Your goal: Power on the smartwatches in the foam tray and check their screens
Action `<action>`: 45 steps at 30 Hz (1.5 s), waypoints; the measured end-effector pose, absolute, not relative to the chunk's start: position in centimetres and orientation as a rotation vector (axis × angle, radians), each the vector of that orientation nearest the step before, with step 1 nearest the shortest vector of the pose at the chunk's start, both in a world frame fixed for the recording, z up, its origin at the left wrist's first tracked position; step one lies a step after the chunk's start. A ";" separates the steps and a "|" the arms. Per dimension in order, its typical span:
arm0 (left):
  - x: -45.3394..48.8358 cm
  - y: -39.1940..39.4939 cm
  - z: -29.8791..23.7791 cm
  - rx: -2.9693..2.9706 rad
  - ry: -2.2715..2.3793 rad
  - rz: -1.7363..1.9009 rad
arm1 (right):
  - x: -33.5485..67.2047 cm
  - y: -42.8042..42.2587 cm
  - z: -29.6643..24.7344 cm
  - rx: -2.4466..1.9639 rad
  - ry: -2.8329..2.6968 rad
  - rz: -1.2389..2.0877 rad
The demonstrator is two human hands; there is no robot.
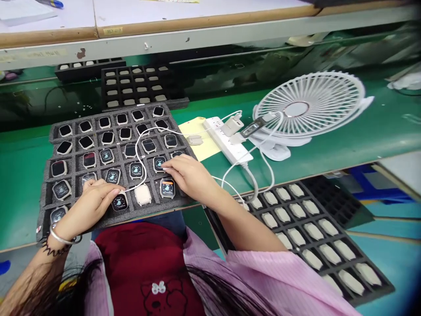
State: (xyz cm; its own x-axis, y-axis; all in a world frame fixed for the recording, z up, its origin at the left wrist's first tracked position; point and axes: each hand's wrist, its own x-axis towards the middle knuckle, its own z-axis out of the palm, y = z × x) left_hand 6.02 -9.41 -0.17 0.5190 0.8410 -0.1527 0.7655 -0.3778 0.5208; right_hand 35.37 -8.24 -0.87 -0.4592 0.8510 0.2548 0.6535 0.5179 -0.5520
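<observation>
A dark grey foam tray [131, 215] holds rows of smartwatches without straps, several with lit screens. My left hand [92, 202] lies over the tray's front left, its thumb and fingers closed on the end of a thin white cable [144, 169], just above a lit smartwatch [119, 202]. My right hand [190, 175] has thumb and forefinger pinched at the right edge of another lit smartwatch [159, 163], which sits in its compartment. Between the hands, a watch-shaped piece [142, 194] shows a plain pale surface upward. To its right lies a watch with an orange band on screen [167, 188].
A white power strip [226, 140] with plugged-in adapters rests on yellow paper [194, 127]. A white fan [309, 105] stands to its right, with loose cables around. Other trays of pale pieces sit behind [134, 87] and lower right [312, 237]. A shelf edge [197, 22] crosses the back.
</observation>
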 end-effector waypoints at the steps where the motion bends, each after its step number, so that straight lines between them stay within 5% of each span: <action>1: 6.1 -9.4 -0.1 2.227 1.302 0.173 | 34.8 -8.6 -0.9 -1.154 -2.266 0.492; 14: 6.5 -9.8 0.2 2.207 1.265 0.151 | 31.3 -9.8 -0.9 -0.871 -2.774 0.382; 22: 6.4 -9.9 -0.1 2.205 1.257 0.188 | 32.0 -8.4 -0.4 -0.876 -2.502 1.011; 32: 6.0 -10.0 -0.4 2.254 1.211 0.227 | 30.1 -9.3 -3.0 -0.977 -2.445 0.632; 45: 5.9 -10.1 -0.6 2.247 1.195 0.297 | 30.4 -10.0 -3.8 -0.979 -2.341 0.615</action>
